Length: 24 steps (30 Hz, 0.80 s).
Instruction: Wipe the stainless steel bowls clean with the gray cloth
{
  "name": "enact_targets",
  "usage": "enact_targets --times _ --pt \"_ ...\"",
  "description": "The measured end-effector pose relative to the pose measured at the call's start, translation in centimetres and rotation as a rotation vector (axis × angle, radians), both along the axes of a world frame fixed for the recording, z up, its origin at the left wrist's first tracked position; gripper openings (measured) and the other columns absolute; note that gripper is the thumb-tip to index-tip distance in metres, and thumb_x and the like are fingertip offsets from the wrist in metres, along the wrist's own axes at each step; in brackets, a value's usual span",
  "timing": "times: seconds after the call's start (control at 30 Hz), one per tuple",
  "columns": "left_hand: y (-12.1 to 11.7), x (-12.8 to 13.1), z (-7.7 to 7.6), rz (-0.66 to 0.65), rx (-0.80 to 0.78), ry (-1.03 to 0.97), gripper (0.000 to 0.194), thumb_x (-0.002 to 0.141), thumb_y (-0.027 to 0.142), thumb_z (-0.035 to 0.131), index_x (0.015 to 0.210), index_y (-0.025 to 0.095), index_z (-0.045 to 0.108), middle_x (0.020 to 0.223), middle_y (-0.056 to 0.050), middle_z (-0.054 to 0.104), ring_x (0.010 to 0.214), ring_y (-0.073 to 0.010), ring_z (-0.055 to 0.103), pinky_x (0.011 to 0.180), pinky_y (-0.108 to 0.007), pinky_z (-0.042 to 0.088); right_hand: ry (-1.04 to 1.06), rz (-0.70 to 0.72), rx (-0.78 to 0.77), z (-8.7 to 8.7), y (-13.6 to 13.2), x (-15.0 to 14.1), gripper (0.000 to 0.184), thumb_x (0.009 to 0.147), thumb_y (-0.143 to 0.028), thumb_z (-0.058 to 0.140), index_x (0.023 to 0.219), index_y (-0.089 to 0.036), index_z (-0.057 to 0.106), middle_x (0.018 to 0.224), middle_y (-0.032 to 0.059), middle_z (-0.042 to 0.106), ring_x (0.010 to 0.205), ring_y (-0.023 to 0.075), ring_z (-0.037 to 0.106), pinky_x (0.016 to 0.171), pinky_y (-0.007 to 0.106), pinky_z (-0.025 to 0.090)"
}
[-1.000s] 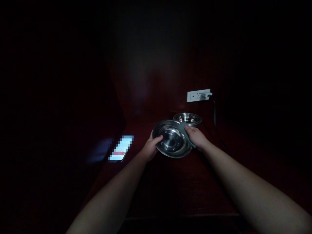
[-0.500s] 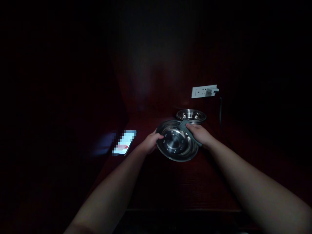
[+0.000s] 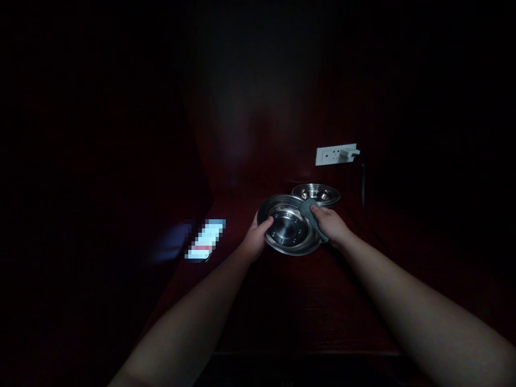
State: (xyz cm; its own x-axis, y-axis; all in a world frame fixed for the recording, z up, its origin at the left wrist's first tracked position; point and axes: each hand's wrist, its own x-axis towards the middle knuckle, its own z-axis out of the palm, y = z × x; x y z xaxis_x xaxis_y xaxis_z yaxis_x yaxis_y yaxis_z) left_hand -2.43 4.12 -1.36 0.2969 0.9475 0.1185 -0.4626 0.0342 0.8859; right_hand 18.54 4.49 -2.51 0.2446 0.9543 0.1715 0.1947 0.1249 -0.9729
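Observation:
The scene is very dark. My left hand (image 3: 256, 236) grips the left rim of a shiny steel plate (image 3: 288, 228), thumb lying inside it. The plate is tilted toward me above a dark red wooden table (image 3: 298, 306). My right hand (image 3: 331, 224) is closed on a grey cloth (image 3: 311, 210), pressed against the plate's right rim. Right behind them a second steel bowl (image 3: 316, 193) rests on the table.
A lit phone (image 3: 205, 239) lies on the table's left edge. A white wall socket (image 3: 335, 154) with a plug and a dark cable (image 3: 363, 183) sits on the back panel at the right. The surroundings are too dark to make out.
The plate has been drawn slightly up and back toward the second bowl, and my left thumb has slid further inside its rim. My right hand still holds the cloth on the rim.

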Motion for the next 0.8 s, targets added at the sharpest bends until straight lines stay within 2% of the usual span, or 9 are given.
enact_targets --times 0.1,0.27,0.4,0.5,0.6,0.8 --pt "0.09 -0.12 -0.09 -0.036 0.016 0.024 0.055 0.071 0.024 0.065 0.122 0.026 0.046 0.112 -0.004 0.06 0.101 -0.0202 0.057 0.09 -0.036 0.043 0.086 -0.02 -0.06 0.13 -0.15 -0.2 0.031 0.08 -0.045 0.051 0.079 -0.016 0.064 0.067 0.005 0.069 0.056 0.016 0.062 0.052 0.024 0.048" --pt "0.09 -0.6 0.11 -0.098 0.036 0.06 0.061 0.072 0.027 0.064 0.128 0.03 0.041 0.117 -0.005 0.057 0.102 -0.0234 0.056 0.089 -0.041 0.044 0.13 0.003 -0.054 0.32 -0.29 -0.18 0.031 0.081 -0.045 0.051 0.079 -0.017 0.064 0.065 0.0042 0.068 0.054 0.0156 0.061 0.053 0.025 0.048" --pt "0.0 -0.76 0.12 -0.141 0.117 0.082 0.069 0.071 0.026 0.065 0.133 0.03 0.034 0.126 -0.006 0.053 0.113 -0.0259 0.051 0.095 -0.043 0.04 0.14 -0.001 -0.048 0.4 -0.35 -0.21 0.031 0.082 -0.043 0.05 0.08 -0.016 0.064 0.064 0.004 0.068 0.055 0.0156 0.061 0.054 0.024 0.047" --pt "0.07 -0.68 0.02 -0.104 0.214 0.097 0.071 0.07 0.024 0.066 0.133 0.027 0.034 0.128 -0.007 0.052 0.121 -0.0258 0.045 0.102 -0.043 0.033 0.119 -0.014 -0.037 0.61 -0.53 -0.39 0.032 0.083 -0.043 0.048 0.081 -0.015 0.065 0.067 0.0044 0.069 0.056 0.015 0.061 0.055 0.024 0.047" --pt "0.18 -0.53 0.01 -0.044 0.267 0.128 0.07 0.07 0.026 0.066 0.133 0.024 0.035 0.125 -0.008 0.053 0.12 -0.0261 0.044 0.102 -0.043 0.032 0.095 -0.025 -0.04 0.8 -0.72 -0.54 0.034 0.083 -0.044 0.047 0.08 -0.015 0.065 0.068 0.0051 0.069 0.057 0.0155 0.062 0.057 0.024 0.047" --pt "0.4 -0.33 0.07 0.054 0.269 0.194 0.062 0.07 0.024 0.063 0.128 0.023 0.041 0.122 -0.007 0.055 0.115 -0.0252 0.049 0.1 -0.041 0.034 -0.002 -0.031 -0.045 0.75 -0.82 -0.56 0.037 0.082 -0.048 0.046 0.08 -0.016 0.066 0.066 0.0041 0.068 0.058 0.0162 0.061 0.06 0.026 0.047"
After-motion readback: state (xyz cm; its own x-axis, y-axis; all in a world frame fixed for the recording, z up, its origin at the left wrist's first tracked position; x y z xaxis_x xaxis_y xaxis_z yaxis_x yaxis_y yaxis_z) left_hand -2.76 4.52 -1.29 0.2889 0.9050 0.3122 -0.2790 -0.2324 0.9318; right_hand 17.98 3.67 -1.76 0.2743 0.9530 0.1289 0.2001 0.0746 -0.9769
